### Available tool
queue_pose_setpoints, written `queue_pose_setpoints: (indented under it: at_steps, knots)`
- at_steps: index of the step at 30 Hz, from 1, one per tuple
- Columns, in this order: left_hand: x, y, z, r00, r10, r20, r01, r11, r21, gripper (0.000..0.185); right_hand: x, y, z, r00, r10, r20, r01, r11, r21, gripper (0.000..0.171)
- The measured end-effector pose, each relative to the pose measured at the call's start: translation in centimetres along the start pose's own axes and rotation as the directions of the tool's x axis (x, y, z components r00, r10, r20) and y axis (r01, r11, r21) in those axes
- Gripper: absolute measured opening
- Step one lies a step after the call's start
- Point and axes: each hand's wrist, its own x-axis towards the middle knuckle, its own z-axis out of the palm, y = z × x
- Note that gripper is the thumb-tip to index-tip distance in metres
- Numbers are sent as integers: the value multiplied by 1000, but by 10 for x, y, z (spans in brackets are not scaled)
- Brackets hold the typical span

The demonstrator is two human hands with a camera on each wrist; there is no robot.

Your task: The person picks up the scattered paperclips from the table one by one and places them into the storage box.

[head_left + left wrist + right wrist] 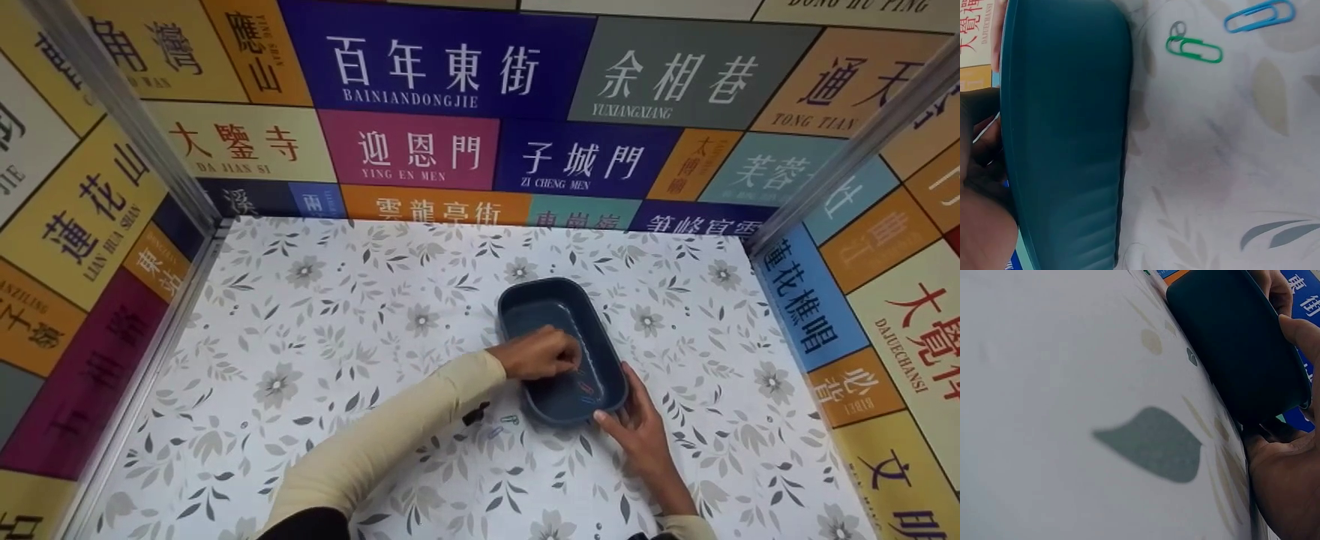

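A dark teal rectangular tub (pixel 616 349) sits on the patterned surface, its long side slanting away from me. My left hand (pixel 544 352) reaches over its near-left rim, fingers curled and their tips drawn together above the inside. In the left wrist view, a thin pale thing (pixel 986 128) shows between those fingers; its kind I cannot tell. Small red and blue paper clips (pixel 586 388) lie in the tub near these fingertips. My right hand (pixel 643 427) grips the near-right corner, thumb on the rim and fingers along the outer wall.
Outside the tub lie a green paper clip (pixel 1193 49) and a blue paper clip (pixel 1260 15). A small black object (pixel 476 414) shows beside the left sleeve. Panels with large lettering (pixel 409 150) enclose the leaf-printed table (pixel 352 300) at the back and sides.
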Motion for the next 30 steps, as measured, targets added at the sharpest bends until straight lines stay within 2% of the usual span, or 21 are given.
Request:
queue_pose_setpoints:
  at_steps: [4, 9, 14, 30]
  knots:
    - [7, 0, -3, 1000, -7, 28, 7, 1000, -27, 9, 0, 1, 0, 1000, -14, 2, 14, 1000, 15, 96]
    - [14, -2, -6, 999, -4, 46, 4, 1000, -15, 8, 1, 1, 0, 1000, -10, 2, 10, 1000, 15, 95]
    - [20, -5, -8, 998, -35, 56, 35, 999, -14, 8, 1, 0, 1, 1000, 13, -8, -13, 1000, 0, 95]
    - [39, -9, -10, 997, -65, 43, 65, 998, -1, 8, 0, 1, 1, 1000, -21, -3, 21, 1000, -3, 94]
